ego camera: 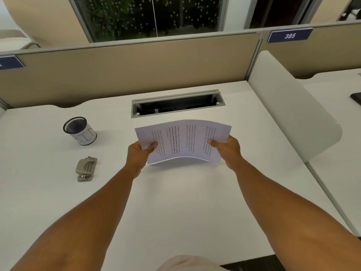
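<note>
A thin stack of printed white paper (183, 141) is held above the white desk (175, 202), bowed upward in the middle, its text running sideways. My left hand (139, 154) pinches its left edge, thumb on top. My right hand (226, 148) pinches its right edge in the same way. The fingers under the sheets are hidden.
A metal hole punch (86, 169) lies at the left of the desk. Behind it stands a black mesh cup (79, 131) wrapped in white paper. An open cable tray (177, 104) is set into the desk's back. A white divider (289, 106) stands at the right, beige partitions behind.
</note>
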`<state>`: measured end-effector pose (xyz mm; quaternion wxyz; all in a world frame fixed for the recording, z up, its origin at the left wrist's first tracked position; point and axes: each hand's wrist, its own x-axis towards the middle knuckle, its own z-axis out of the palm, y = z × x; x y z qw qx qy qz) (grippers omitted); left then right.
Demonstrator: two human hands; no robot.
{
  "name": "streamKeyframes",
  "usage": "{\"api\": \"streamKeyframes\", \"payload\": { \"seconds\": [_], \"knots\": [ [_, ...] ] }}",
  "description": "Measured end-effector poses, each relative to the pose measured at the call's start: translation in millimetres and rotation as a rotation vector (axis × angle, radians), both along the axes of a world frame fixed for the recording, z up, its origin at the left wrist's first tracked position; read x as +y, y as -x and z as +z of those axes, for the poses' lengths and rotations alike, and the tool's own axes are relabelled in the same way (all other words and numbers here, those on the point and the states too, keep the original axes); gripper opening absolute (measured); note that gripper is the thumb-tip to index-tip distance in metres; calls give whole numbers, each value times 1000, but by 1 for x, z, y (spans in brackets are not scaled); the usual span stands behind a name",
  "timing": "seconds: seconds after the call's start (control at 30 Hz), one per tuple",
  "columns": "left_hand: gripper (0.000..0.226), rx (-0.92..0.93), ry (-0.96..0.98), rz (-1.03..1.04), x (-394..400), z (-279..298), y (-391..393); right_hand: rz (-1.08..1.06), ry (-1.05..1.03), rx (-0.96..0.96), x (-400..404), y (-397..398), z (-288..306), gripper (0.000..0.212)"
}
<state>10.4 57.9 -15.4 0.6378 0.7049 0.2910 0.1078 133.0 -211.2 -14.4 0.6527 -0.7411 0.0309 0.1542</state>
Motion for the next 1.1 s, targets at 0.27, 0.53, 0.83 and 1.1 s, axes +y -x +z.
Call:
{"api": "streamKeyframes", "payload": {
  "seconds": [0.27,0.53,0.83,1.1],
  "knots": [
    [23,-8,36,-18,-2,-2,1,21,5,-11,-5,2,-1,39],
    [23,-39,26,-1,1,2,-2,25,6,-44,-2,-1,6,37],
    [25,-3,66,-2,8,-6,0,72,45,-13,-4,2,3,41],
    [24,-10,46,22,11,0,-5,53,63,-55,0,3,5,31]
  ]
}}
